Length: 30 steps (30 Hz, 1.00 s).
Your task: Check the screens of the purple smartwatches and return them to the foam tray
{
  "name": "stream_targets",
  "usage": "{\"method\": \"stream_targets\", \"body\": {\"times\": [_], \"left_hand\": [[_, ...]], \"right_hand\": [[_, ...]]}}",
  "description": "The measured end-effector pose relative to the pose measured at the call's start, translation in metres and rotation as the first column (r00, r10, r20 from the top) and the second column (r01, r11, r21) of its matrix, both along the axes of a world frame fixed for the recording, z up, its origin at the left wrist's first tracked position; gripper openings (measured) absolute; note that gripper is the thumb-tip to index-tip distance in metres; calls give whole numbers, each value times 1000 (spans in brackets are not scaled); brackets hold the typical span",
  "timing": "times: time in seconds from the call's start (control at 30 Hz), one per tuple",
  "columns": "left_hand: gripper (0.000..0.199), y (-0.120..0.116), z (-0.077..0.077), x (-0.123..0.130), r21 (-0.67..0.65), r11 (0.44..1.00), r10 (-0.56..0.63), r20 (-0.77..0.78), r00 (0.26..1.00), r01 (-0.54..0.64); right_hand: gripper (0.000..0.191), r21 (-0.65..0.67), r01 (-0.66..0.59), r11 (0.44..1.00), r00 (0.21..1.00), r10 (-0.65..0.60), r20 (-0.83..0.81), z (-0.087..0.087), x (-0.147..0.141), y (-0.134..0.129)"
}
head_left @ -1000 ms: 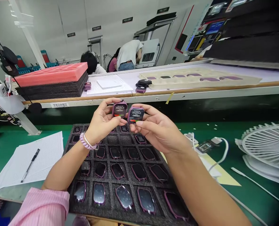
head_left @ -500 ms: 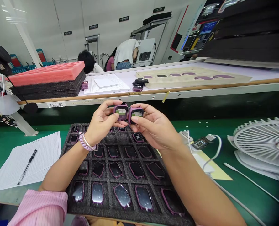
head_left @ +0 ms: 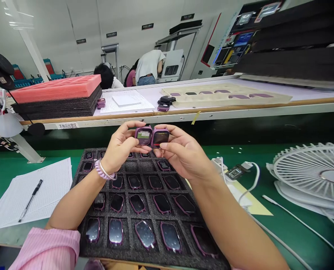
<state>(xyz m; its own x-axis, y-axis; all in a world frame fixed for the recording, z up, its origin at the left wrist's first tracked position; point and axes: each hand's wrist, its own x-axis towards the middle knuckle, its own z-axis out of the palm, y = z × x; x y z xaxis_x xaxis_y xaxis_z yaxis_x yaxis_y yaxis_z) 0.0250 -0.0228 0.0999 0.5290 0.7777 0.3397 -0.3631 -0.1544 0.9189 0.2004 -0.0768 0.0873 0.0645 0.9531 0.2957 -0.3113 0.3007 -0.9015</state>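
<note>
One purple smartwatch [head_left: 143,135] is pinched between the thumb and fingers of the left hand [head_left: 122,144], a green band lit across its screen; a second purple smartwatch [head_left: 160,137], a red band low on its darker screen, is clamped likewise in the right hand [head_left: 181,150]. The hands are close together, raised over the far part of a black foam tray [head_left: 127,250], whose compartments hold rows of purple-framed watches [head_left: 137,203]. To the tray's left, a black pen [head_left: 31,200] lies on gridded paper [head_left: 53,180]; a white fan [head_left: 302,165] stands to its right.
</note>
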Motion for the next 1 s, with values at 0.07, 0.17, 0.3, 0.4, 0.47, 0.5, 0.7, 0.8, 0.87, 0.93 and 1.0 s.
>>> {"method": "stream_targets", "body": {"times": [0.07,0.17,0.3,0.4,0.47,0.5,0.7,0.8,0.87,0.93,1.0], "left_hand": [[48,0,0,-1,3,1000,-3,4,1000,3],[49,3,4,-2,12,1000,5,10,1000,-5],[54,14,20,-8,73,995,59,64,996,-64],[60,22,34,-15,179,973,131,97,987,-147],[64,26,37,-21,241,947,187,115,976,-210],[65,27,37,-24,264,935,211,121,970,-236],[64,41,17,-32,317,897,284,123,951,-309],[62,50,9,-28,336,893,279,105,954,-298],[60,53,7,-26,342,895,271,94,958,-286],[60,54,6,-24,353,895,257,91,962,-272],[60,52,5,-23,362,893,252,84,964,-265]], "right_hand": [[48,0,-3,1000,1000,3,5,-1,1,1],[47,11,-17,1000,1000,17,18,4,2,9],[43,62,-72,996,996,69,54,29,0,35],[43,147,-64,987,996,54,68,49,-8,52],[44,204,-59,977,997,49,57,54,-16,57],[44,219,-64,974,997,54,51,53,-20,57],[42,229,-97,969,992,76,97,34,-27,55],[41,209,-91,974,992,70,106,31,-23,56],[46,191,-93,977,991,72,112,31,-22,58],[53,197,-96,976,989,70,133,30,-21,60],[58,210,-90,974,985,57,160,28,-20,62]]}}
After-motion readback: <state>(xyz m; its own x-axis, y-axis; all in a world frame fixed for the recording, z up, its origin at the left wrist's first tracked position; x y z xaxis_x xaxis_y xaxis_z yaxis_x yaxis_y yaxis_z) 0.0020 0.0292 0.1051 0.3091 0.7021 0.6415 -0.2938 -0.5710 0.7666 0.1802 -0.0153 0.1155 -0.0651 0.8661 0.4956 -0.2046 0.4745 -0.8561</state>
